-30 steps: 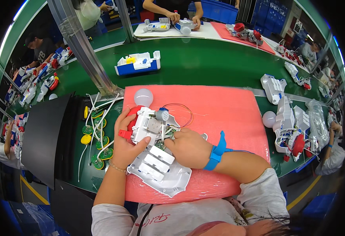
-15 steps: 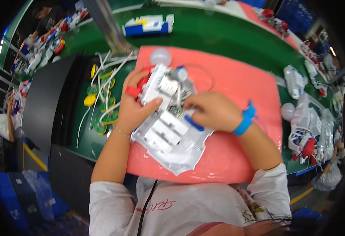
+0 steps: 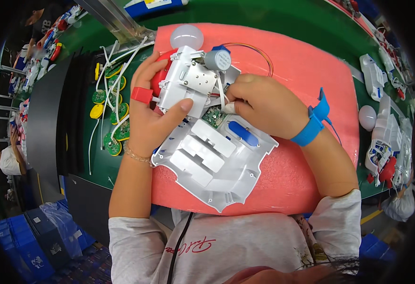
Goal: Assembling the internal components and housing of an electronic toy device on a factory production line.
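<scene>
My left hand (image 3: 153, 109) is closed round a white plastic housing (image 3: 176, 92) with red parts, its thumb pressed on the front. The housing carries a round silver motor (image 3: 218, 60), and a white dome (image 3: 187, 38) is at its far end. Below it, a white plastic shell (image 3: 252, 163) lies with its inside up, holding a green circuit board (image 3: 213, 116) and a blue oval piece (image 3: 243, 133). My right hand (image 3: 269, 104) pinches thin wires (image 3: 220, 94) between housing and board; its fingertips partly hide them. Something white at its thumb tip is unclear.
A pink foam mat (image 3: 311, 61) lies under the work on a green bench. At left are several round green circuit boards (image 3: 113, 143) with white cables, beside a black panel (image 3: 51, 118). White plastic parts (image 3: 373, 78) and another dome (image 3: 367, 117) stand at right. Co-workers sit farther off.
The view has shifted closer and sharpened. My right hand's fingers have moved slightly up from beside the blue oval piece to the wires. My left hand keeps its hold on the housing.
</scene>
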{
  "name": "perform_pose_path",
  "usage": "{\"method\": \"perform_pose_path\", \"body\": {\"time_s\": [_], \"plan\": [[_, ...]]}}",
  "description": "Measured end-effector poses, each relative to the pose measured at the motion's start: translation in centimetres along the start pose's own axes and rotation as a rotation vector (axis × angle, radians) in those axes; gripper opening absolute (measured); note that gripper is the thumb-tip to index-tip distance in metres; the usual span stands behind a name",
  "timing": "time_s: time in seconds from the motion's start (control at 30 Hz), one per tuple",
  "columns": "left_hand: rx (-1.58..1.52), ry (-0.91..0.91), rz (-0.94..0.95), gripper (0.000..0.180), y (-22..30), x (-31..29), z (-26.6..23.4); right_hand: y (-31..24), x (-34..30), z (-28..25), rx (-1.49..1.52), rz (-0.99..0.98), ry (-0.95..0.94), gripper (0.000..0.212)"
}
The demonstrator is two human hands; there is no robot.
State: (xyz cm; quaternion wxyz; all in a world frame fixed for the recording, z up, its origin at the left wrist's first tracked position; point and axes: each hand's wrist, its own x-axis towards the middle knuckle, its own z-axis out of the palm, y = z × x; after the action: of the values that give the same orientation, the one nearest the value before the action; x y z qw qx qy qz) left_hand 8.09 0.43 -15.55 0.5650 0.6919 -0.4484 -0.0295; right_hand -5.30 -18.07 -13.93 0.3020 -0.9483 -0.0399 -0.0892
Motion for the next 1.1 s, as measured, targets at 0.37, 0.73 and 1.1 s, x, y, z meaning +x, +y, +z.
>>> {"method": "perform_pose_path", "body": {"time_s": [0.37, 0.73, 1.1], "plan": [[-0.009, -0.005, 0.025, 0.065, -0.3, 0.2, -0.1, -0.5, 1.2, -0.7, 0.004, 0.156, -0.103, 0.013], [0.118, -0.008, 0.135, 0.065, 0.7, 0.0, 0.4, -1.3, 4.3, -3.0, -0.131, 0.393, -0.563, 0.027], [0.040, 0.002, 0.086, 0.061, 0.9, -0.4, 0.5, -2.1, 5.7, -3.0, 0.060, 0.648, -0.719, 0.026]]}}
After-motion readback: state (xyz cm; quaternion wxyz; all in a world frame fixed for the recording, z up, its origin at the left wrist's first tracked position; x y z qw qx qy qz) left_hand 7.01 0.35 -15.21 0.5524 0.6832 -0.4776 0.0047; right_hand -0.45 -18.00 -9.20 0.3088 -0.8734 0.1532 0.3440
